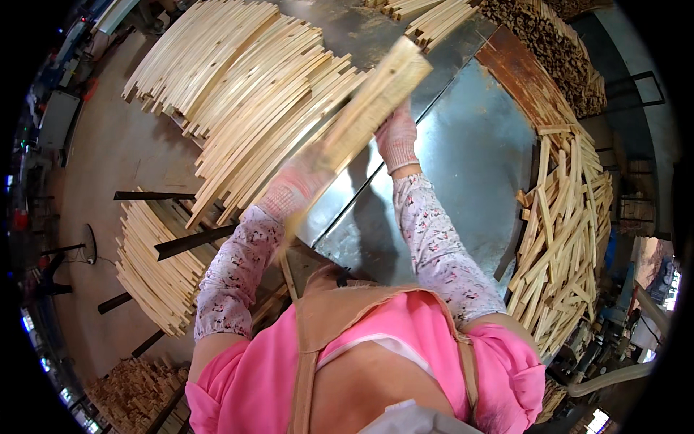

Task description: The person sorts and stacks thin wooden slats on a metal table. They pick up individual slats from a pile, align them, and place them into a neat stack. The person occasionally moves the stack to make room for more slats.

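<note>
While the long pale wooden piece [376, 98] slants over the shiny grey metal table [470, 137], yr L hand [300, 177], in a pinkish knit glove, is closed round its nearer part. Yr R hand [397, 137], gloved likewise, is against its R side nr far end; fingers mostly hidden, can't tell grip. Piece blurred. To L: side-by-side rows of pale wooden strips [246, 94]. To R: jumbled pile of pale wooden sticks [560, 231], nr rust-brown flat panel [524, 79].

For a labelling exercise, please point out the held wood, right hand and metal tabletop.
Held wood [374, 105]: head view, on its visible face.
Right hand [397, 136]: head view, on the glove.
Metal tabletop [471, 137]: head view, on its bare surface.
</note>
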Action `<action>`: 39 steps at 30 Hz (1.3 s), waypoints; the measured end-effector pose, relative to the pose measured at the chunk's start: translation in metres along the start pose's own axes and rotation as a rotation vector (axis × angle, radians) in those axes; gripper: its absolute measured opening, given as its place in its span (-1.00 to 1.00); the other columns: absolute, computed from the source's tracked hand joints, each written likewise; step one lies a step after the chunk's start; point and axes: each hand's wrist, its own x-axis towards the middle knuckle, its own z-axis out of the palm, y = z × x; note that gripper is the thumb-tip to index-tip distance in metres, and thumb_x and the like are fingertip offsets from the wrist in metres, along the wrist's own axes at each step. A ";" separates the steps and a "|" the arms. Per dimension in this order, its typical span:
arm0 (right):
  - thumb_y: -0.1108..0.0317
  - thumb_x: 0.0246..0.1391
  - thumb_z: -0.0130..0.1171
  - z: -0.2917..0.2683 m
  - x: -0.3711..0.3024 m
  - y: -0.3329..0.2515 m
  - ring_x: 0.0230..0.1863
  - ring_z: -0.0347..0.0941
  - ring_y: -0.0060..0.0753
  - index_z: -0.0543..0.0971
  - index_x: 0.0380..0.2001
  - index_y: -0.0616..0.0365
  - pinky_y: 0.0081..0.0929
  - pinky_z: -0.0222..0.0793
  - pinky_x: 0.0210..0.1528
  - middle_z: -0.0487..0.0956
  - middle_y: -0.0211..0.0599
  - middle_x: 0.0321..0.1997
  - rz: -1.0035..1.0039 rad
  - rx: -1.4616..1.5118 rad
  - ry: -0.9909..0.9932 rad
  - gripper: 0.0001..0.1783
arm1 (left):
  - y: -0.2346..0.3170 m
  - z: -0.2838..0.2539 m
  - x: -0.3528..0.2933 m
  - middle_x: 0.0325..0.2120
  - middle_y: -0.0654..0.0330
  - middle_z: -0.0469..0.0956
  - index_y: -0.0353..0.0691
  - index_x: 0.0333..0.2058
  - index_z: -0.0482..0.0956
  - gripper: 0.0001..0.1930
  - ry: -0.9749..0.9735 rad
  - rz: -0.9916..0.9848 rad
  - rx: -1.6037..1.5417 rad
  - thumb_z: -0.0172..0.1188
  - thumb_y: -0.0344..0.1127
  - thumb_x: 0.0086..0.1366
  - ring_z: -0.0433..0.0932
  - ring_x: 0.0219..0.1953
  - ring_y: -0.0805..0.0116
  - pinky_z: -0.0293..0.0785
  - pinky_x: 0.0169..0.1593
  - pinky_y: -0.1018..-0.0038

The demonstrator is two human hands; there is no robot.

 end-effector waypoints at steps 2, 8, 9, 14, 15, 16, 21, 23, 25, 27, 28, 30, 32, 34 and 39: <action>-0.16 0.45 0.17 -0.045 -0.006 0.009 -0.34 0.63 -0.32 0.53 0.12 0.16 -0.36 0.61 -0.34 0.67 -0.16 -0.23 0.053 -0.279 0.014 -0.43 | 0.022 -0.017 0.022 0.19 0.00 0.53 -0.20 0.42 0.36 -0.39 0.294 -0.441 0.047 0.24 -0.09 0.51 0.58 0.21 0.21 0.63 0.23 0.18; 0.22 0.41 0.14 -0.145 -0.075 0.021 -0.23 0.69 -0.23 0.64 0.02 0.17 -0.32 0.62 -0.08 0.74 -0.15 -0.26 0.057 -0.985 -0.062 -0.71 | -0.099 -0.128 0.015 0.00 0.14 0.70 0.02 0.19 0.63 -0.64 0.537 0.308 1.521 0.10 -0.13 0.50 0.68 0.01 0.21 0.62 -0.03 0.29; 0.17 0.37 0.16 -0.165 -0.091 0.012 -0.08 0.66 -0.09 0.64 0.05 0.15 -0.25 0.60 0.03 0.70 -0.07 -0.08 -0.031 -1.113 -0.035 -0.66 | -0.114 -0.140 0.009 0.15 0.07 0.68 -0.02 0.24 0.62 -0.58 0.562 0.347 1.421 0.07 -0.13 0.49 0.63 0.19 0.16 0.59 0.15 0.28; -0.04 0.21 0.25 -0.279 -0.166 -0.100 0.21 0.56 0.18 0.57 0.30 0.07 -0.02 0.47 0.29 0.65 0.09 0.19 -0.338 -1.692 0.517 -0.34 | -0.056 -0.109 -0.003 0.63 -0.01 0.04 0.10 0.66 -0.04 -0.23 0.221 -0.283 1.864 -0.05 0.11 0.60 0.04 0.64 -0.03 -0.08 0.62 0.01; -0.04 0.20 0.30 -0.307 -0.175 -0.135 0.20 0.58 0.20 0.52 0.35 0.12 -0.03 0.47 0.30 0.66 0.11 0.20 -0.335 -1.787 0.628 -0.26 | -0.058 -0.111 -0.003 0.63 -0.01 0.03 0.08 0.66 -0.04 -0.20 0.248 -0.196 1.890 -0.02 0.14 0.58 0.06 0.63 -0.03 -0.07 0.62 0.02; -0.05 0.18 0.35 -0.334 -0.179 -0.169 0.19 0.59 0.21 0.47 0.41 0.17 -0.04 0.47 0.31 0.66 0.12 0.22 -0.333 -1.880 0.725 -0.17 | -0.057 -0.108 -0.001 0.63 -0.01 0.03 0.06 0.65 -0.03 -0.17 0.288 -0.120 1.912 0.01 0.16 0.56 0.08 0.62 -0.04 -0.05 0.61 0.04; -0.10 0.09 0.45 -0.449 -0.200 -0.249 0.49 0.31 0.08 0.23 0.56 0.03 0.02 0.34 0.41 0.42 0.03 0.51 -0.053 -1.934 1.301 0.07 | -0.035 0.028 0.026 0.58 -0.01 0.14 -0.16 0.59 0.12 -0.09 0.131 0.159 1.516 0.21 0.14 0.43 0.18 0.57 0.00 0.09 0.58 0.14; -0.13 0.08 0.47 -0.477 -0.222 -0.254 0.46 0.35 0.01 0.27 0.54 0.06 -0.02 0.41 0.32 0.48 -0.01 0.45 -0.138 -1.953 1.289 0.06 | -0.028 0.100 0.030 0.50 -0.04 0.30 -0.26 0.53 0.24 -0.14 -0.018 0.325 1.360 0.27 0.05 0.39 0.30 0.50 0.01 0.19 0.55 0.19; -0.10 0.09 0.45 -0.483 -0.253 -0.260 0.24 0.53 0.02 0.44 0.45 0.05 -0.04 0.51 0.18 0.68 -0.05 0.15 -0.175 -1.972 1.172 -0.08 | -0.015 0.193 0.024 0.39 -0.10 0.45 -0.33 0.45 0.36 -0.26 -0.165 0.293 1.126 0.29 -0.08 0.41 0.43 0.41 -0.04 0.29 0.51 0.21; -0.09 0.11 0.42 -0.488 -0.270 -0.260 0.08 0.60 0.06 0.56 0.32 0.04 -0.03 0.53 0.13 0.72 -0.06 -0.04 -0.109 -1.989 1.050 -0.23 | -0.028 0.282 0.015 0.33 -0.16 0.51 -0.36 0.41 0.41 -0.34 -0.331 0.299 0.873 0.26 -0.14 0.45 0.48 0.38 -0.08 0.31 0.49 0.19; -0.09 0.12 0.40 -0.492 -0.281 -0.253 0.00 0.63 0.08 0.62 0.26 0.03 -0.02 0.54 0.10 0.74 -0.06 -0.13 -0.065 -1.998 0.992 -0.30 | -0.033 0.328 0.010 0.33 -0.18 0.51 -0.37 0.41 0.41 -0.35 -0.454 0.359 0.827 0.24 -0.16 0.47 0.47 0.40 -0.08 0.31 0.49 0.18; -0.13 0.17 0.33 -0.508 -0.296 -0.218 -0.11 0.65 0.11 0.68 0.10 0.01 0.03 0.55 0.05 0.74 -0.03 -0.20 -0.383 -1.705 0.756 -0.42 | -0.018 0.437 -0.009 0.30 -0.22 0.54 -0.41 0.41 0.39 -0.37 -0.597 0.107 0.542 0.22 -0.18 0.49 0.48 0.39 -0.10 0.33 0.47 0.16; 0.01 0.10 0.40 -0.462 -0.300 -0.219 -0.20 0.65 0.19 0.73 -0.13 0.05 -0.03 0.58 -0.02 0.70 0.02 -0.34 -0.355 -1.578 0.319 -0.60 | -0.076 0.496 0.003 0.09 -0.15 0.65 -0.45 0.30 0.44 -0.43 -0.640 -0.048 0.201 0.24 -0.16 0.47 0.63 0.13 -0.02 0.52 0.25 0.19; 0.03 0.09 0.40 -0.459 -0.297 -0.255 -0.03 0.63 0.18 0.62 0.12 0.04 0.00 0.52 0.12 0.69 0.04 -0.05 -0.459 -1.792 0.411 -0.43 | -0.081 0.548 0.004 -0.10 -0.06 0.69 -0.46 0.19 0.49 -0.49 -0.738 -0.432 -0.054 0.27 -0.16 0.45 0.70 -0.10 0.07 0.64 0.04 0.24; 0.04 0.02 0.44 -0.555 -0.241 -0.351 0.22 0.54 0.26 0.32 0.46 0.04 0.02 0.41 0.32 0.54 0.18 0.26 -0.530 -2.157 0.787 -0.05 | -0.057 0.586 -0.017 -0.31 0.11 0.65 -0.42 0.01 0.54 -0.61 -0.768 -0.385 0.240 0.27 -0.20 0.39 0.67 -0.38 0.28 0.65 -0.24 0.34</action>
